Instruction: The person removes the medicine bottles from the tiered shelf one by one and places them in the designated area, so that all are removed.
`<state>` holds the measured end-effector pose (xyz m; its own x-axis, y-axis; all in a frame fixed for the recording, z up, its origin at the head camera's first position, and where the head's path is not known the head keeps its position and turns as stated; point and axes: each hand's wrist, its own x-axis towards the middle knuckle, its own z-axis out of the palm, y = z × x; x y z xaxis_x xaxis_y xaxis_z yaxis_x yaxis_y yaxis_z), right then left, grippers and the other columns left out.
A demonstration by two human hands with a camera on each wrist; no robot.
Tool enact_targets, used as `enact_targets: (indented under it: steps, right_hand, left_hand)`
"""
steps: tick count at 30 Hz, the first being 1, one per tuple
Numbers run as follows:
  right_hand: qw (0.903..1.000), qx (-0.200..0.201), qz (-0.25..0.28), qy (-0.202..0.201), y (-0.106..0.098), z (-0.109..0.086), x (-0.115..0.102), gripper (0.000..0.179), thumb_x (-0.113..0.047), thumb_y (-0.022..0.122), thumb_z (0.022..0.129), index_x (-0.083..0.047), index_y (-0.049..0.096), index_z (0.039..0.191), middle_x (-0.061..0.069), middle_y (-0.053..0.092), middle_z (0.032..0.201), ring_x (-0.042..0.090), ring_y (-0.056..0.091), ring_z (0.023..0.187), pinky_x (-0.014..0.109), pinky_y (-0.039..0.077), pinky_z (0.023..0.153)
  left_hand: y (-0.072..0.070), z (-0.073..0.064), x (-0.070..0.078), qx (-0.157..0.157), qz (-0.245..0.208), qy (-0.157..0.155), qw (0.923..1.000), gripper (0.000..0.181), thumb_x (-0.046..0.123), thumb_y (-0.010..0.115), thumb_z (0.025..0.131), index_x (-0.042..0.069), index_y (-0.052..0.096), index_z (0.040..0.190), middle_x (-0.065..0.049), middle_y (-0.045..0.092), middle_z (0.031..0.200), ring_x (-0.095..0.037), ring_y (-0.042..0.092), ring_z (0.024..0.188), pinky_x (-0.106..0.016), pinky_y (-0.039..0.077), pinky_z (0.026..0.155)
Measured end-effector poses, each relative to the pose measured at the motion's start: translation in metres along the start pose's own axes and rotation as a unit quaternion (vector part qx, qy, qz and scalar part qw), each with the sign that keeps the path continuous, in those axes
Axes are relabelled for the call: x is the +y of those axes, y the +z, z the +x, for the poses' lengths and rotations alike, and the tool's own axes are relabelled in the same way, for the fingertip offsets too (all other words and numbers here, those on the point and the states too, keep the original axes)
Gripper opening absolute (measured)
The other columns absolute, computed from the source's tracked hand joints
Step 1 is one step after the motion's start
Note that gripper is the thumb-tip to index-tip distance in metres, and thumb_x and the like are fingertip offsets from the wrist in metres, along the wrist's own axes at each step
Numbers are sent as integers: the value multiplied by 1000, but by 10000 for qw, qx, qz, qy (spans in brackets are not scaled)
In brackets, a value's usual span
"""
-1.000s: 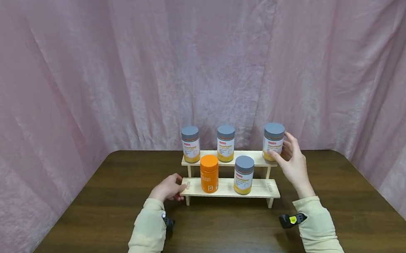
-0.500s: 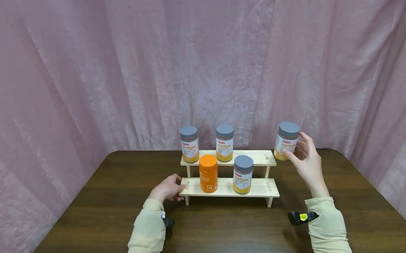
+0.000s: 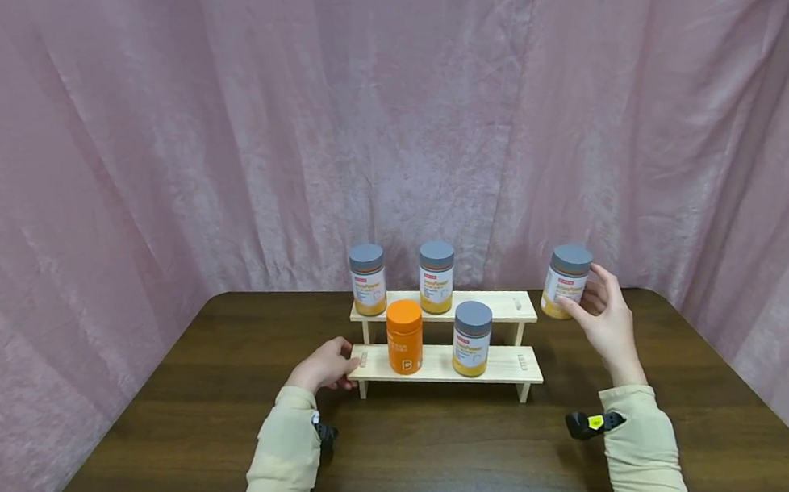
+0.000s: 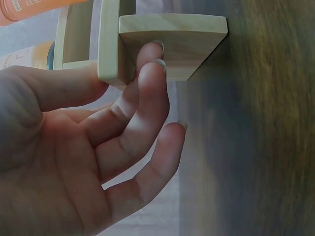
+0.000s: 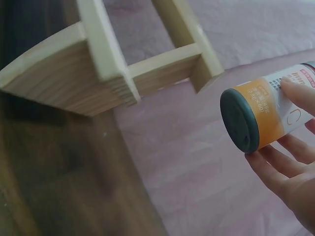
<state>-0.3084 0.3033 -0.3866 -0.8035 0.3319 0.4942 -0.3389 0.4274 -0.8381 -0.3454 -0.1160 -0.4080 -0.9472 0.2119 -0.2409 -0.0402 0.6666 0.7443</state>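
My right hand (image 3: 608, 323) grips a grey-lidded supplement jar (image 3: 567, 281), slightly tilted, in the air just right of the upper shelf. In the right wrist view the jar's dark base (image 5: 239, 121) faces the rack's end, apart from it. At the lower shelf's left end, my left hand (image 3: 322, 366) pinches the edge of the two-tier wooden rack (image 3: 506, 363). The left wrist view shows the thumb on top of the board (image 4: 112, 49) and fingers curled beneath it. An orange jar (image 3: 405, 338) and a grey-lidded jar (image 3: 472, 340) stand on the lower tier.
Two more grey-lidded jars, one at the left end (image 3: 368, 281) and one near the middle (image 3: 437, 278), stand upright on the upper tier. The rack rests on a dark wooden table (image 3: 418, 454). A pink curtain (image 3: 380, 118) hangs behind the table.
The right hand has lifted its jar off the upper shelf's right end and carried it to the right, then slightly down. The left hand stays on the rack.
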Motion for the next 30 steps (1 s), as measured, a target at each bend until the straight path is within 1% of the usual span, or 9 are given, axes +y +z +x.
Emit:
enact_targets:
  steps: [3,5,8,13,15,19,23,27,30]
  right_hand:
    - [9999,-32,37,115,0,-1,6,75,-10,74,85,-17,34,148,-18,54,111,-12,55,98,7,43,87]
    - [9998,-35,60,189,0,-1,10,75,-10,75,84,-17,34,147,-18,53,111,-11,55,98,8,43,87]
    - [9994,-29,-22,339,0,-1,15,76,-11,75,84,-16,34,147,-11,54,114,-12,53,97,8,43,86]
    - [9977,-65,-342,581,1,-1,22,73,-13,75,85,-10,37,147,10,58,126,-16,51,92,7,41,82]
    - [9967,-113,-454,657,1,-1,25,70,-14,74,85,-8,39,146,16,58,130,-17,50,90,6,40,79]
    - [9956,-189,-507,764,0,-4,29,66,-15,74,86,-6,42,143,18,57,132,-19,49,89,3,39,78]
    - [9956,-222,-486,770,-1,-5,31,64,-12,75,84,-5,45,140,19,57,131,-19,49,88,3,40,78]
    - [9951,-313,-517,782,-2,-5,32,65,-12,77,83,-4,45,138,21,58,131,-20,48,86,3,40,78]
    - [9937,-451,-628,813,-4,-6,34,66,-13,77,83,-4,43,139,22,58,132,-20,47,85,3,39,76]
  left_hand:
    - [-1,0,0,-9,-41,35,10000,31,15,53,99,-4,46,123,-5,62,65,-11,59,57,-24,43,55]
    - [-1,0,-1,-21,-63,51,10000,31,15,53,99,-4,46,123,-5,62,65,-11,59,57,-24,43,55]
    - [-2,0,-1,-36,-89,79,9999,31,15,54,99,-3,46,122,-6,63,66,-11,59,56,-24,43,55]
    - [-2,0,-3,-67,1,110,9999,31,16,54,99,-2,46,123,-8,64,67,-13,59,56,-25,42,54]
    - [-2,0,-3,-75,31,112,9999,31,16,54,99,-2,46,123,-9,64,67,-13,60,57,-25,42,54]
    - [-2,-1,-4,-90,55,108,9999,31,17,54,99,-1,46,123,-9,65,67,-14,61,58,-26,43,55]
    - [-2,-2,-4,-96,32,71,9999,31,18,54,99,0,46,124,-7,66,67,-13,61,58,-26,43,56]
    - [-3,-3,-3,-101,22,21,9999,33,19,54,99,2,45,126,-7,67,68,-13,61,58,-27,43,57]
    - [-4,-3,-3,-102,38,19,9999,34,19,53,100,2,44,127,-7,67,68,-13,61,58,-27,43,58]
